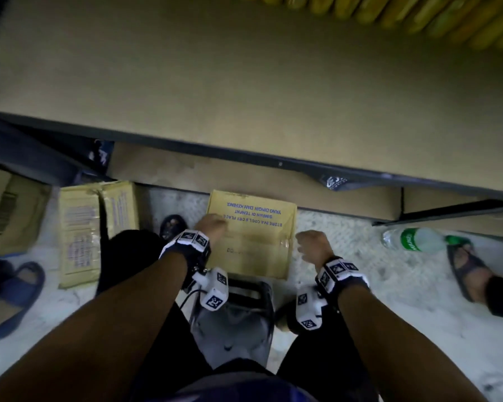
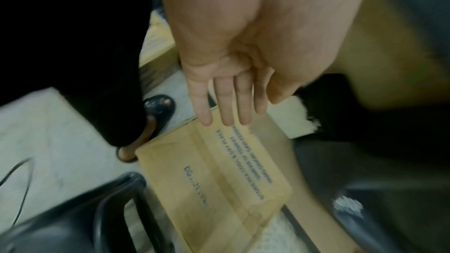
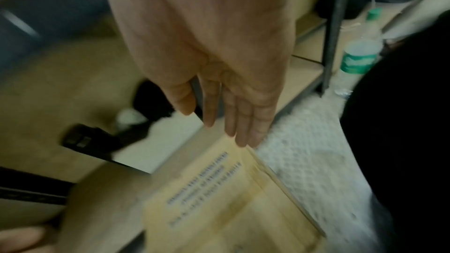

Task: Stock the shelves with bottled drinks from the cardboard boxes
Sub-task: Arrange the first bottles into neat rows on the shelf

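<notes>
A closed cardboard box (image 1: 253, 236) with blue print lies on the floor below the shelf, between my two hands. My left hand (image 1: 211, 224) hovers over its far left corner with fingers straight (image 2: 226, 111) and holds nothing; the box (image 2: 219, 180) lies just under the fingertips. My right hand (image 1: 312, 242) is at the box's right edge, fingers straight (image 3: 233, 118) and empty, above the box (image 3: 231, 199). The wide beige shelf board (image 1: 244, 82) above is bare. The frames do not show whether either hand touches the box.
Yellow bottles (image 1: 418, 13) line the shelf's far right. A clear bottle with a green label (image 1: 415, 240) lies on the floor at right, near another person's sandalled foot (image 1: 471, 274). More cardboard boxes (image 1: 96, 227) sit at left. A dark stool (image 1: 238, 314) is under me.
</notes>
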A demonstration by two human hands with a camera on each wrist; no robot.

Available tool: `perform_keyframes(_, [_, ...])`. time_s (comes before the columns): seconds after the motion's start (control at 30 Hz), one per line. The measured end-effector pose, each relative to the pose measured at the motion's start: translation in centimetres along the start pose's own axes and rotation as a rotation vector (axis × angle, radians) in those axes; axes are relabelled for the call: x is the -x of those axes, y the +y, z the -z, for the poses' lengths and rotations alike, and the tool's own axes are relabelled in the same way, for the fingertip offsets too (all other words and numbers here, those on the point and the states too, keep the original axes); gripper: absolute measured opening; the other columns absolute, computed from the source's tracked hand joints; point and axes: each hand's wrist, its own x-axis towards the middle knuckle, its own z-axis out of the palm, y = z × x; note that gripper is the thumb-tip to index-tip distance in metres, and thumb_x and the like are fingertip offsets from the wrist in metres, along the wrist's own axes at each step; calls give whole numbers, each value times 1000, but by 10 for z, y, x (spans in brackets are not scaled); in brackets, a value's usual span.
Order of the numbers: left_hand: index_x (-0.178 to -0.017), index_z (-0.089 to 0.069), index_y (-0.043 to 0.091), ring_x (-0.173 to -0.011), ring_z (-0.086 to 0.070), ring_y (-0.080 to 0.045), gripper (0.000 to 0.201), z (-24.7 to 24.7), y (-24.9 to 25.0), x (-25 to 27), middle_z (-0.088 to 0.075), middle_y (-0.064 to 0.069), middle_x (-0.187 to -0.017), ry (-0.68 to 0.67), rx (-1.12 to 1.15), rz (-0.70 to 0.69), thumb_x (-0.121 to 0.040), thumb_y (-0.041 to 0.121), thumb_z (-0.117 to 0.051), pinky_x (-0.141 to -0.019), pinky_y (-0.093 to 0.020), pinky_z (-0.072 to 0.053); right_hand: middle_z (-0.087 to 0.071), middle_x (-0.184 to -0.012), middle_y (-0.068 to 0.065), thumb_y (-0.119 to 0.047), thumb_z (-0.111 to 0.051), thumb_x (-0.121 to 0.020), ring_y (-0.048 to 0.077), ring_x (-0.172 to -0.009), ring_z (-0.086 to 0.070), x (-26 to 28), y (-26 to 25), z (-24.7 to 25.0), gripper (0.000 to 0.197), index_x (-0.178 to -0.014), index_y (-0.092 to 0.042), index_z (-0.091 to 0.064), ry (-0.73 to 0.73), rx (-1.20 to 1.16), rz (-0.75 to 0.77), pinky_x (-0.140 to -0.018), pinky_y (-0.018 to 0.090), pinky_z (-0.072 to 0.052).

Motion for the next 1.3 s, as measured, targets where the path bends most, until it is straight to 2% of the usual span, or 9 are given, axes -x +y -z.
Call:
perform_keyframes(0.1, [-100, -68, 12, -89, -68, -21, 15, 30, 55, 64, -71, -8, -103, -5, 20, -122, -91, 13, -56, -67, -23, -53, -66, -87, 10, -9, -52, -93, 23, -74, -62, 77, -57, 30, 14, -90, -12, -65, -92, -62, 84, -65, 29, -44])
perform_keyframes(0.2, [-97, -71, 9, -93, -68, -25, 17, 65, 106, 119, -73, -8, -99, 12, -124, -296, -89, 11, -56, -76, -24, -50, -66, -92, 15, -2, -49, -93, 22, -76, -61, 141, -104, 67, 21, -85, -10, -67, -49, 158, 322, -65, 28, -48])
perform_keyframes(0.4, [-103, -68, 9, -100, -65, -17, 17, 138, 220, 204, -71, -5, -106, 131, -193, -654, -92, 11, -56, -87, -19, -45, -67, -99, -3, -9, -57, -94, 12, -93, -62, 239, -208, 128, 18, -108, -12, -68, -7, 484, 763, -81, 18, -43])
perform_keyframes(0.5, [-98, -69, 11, -87, -64, -13, 15, 182, 277, 247, -71, -3, -93, 150, -274, -856, -93, 19, -58, -78, -23, -47, -70, -97, -5, -21, -60, -93, 9, -91, -64, 289, -262, 149, 16, -106, -19, -69, 87, 541, 960, -84, 24, -48])
perform_keyframes(0.57, [-97, -70, 15, -76, -61, -6, 17, 214, 301, 278, -68, 3, -84, 33, -437, -928, -93, 28, -59, -72, -21, -46, -73, -95, -7, -28, -60, -92, 8, -89, -67, 323, -298, 158, 15, -103, -23, -70, 106, 593, 1063, -84, 30, -52])
perform_keyframes(0.73, [-109, -69, 23, -98, -66, -6, 23, 312, 308, 332, -72, 10, -102, -106, -383, -1068, -91, 36, -62, -93, -32, -51, -74, -87, -7, -23, -65, -91, 6, -81, -70, 389, -383, 141, 7, -98, -22, -69, -56, 631, 1169, -77, 29, -56])
perform_keyframes(1.0, [-103, -68, 20, -83, -67, -10, 14, 525, 313, 317, -72, 2, -88, 282, -128, -996, -90, 25, -65, -73, -22, -49, -74, -96, -6, -30, -66, -91, 5, -89, -68, 436, -550, 71, 18, -108, -24, -68, -13, 682, 1218, -86, 27, -53])
perform_keyframes(1.17, [-100, -71, 7, -90, -64, -17, 15, 617, 318, 292, -70, -12, -103, 591, -37, -942, -88, 11, -64, -73, -24, -52, -69, -103, -9, -27, -65, -92, 0, -98, -63, 436, -641, 31, 18, -109, -22, -67, 130, 598, 1324, -79, 8, -46])
perform_keyframes(1.3, [-89, -68, -2, -98, -64, -33, 16, 656, 318, 275, -67, -17, -95, 751, -86, -900, -89, 9, -57, -84, -43, -49, -66, -110, -6, -24, -63, -93, 10, -105, -62, 420, -701, 3, 21, -114, -22, -64, 169, 521, 1398, -94, 28, -50])
